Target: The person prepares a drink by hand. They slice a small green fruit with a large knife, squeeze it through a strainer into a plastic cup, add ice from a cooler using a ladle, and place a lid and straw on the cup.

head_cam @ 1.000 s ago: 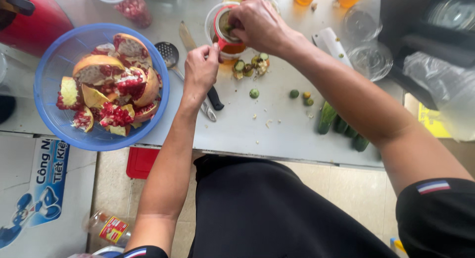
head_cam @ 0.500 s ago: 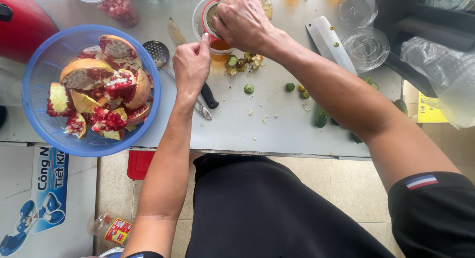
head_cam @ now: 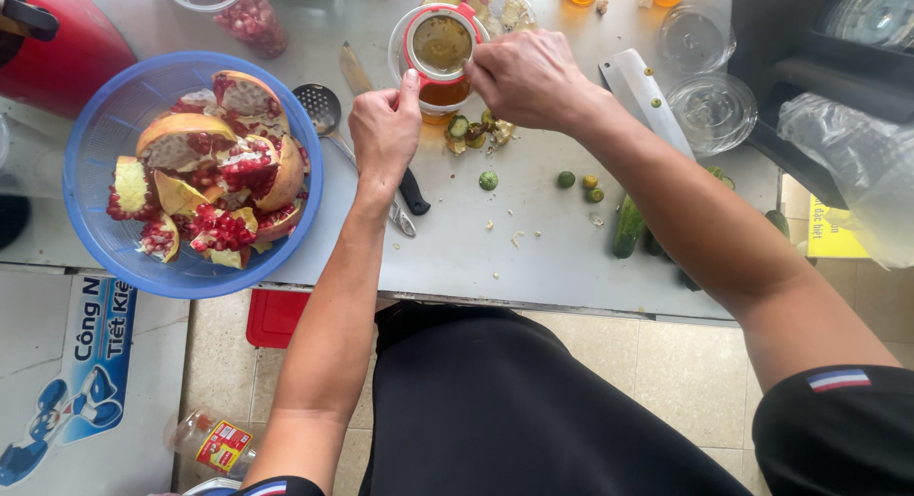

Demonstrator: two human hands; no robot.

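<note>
A small red-rimmed strainer (head_cam: 440, 41) sits on a clear plastic cup (head_cam: 433, 94) with orange liquid at the back of the metal table (head_cam: 533, 258). My left hand (head_cam: 384, 129) grips the strainer's left rim with thumb and fingers. My right hand (head_cam: 524, 77) is closed at the strainer's right edge, fingers pinched together; whether it holds a fruit piece is hidden. Squeezed small green citrus halves (head_cam: 473, 132) lie just below both hands.
A blue bowl (head_cam: 105, 258) of cut pomegranate pieces stands at the left. A knife (head_cam: 411, 191), a slotted spoon (head_cam: 319, 106), loose little green fruits (head_cam: 566, 179), a cucumber (head_cam: 628, 225), a cleaver (head_cam: 636, 89) and glass cups (head_cam: 709, 110) lie around. A red container (head_cam: 67, 49) is far left.
My right hand has come off the top of the strainer to its right edge, uncovering the mesh. My left hand has risen to the strainer's rim.
</note>
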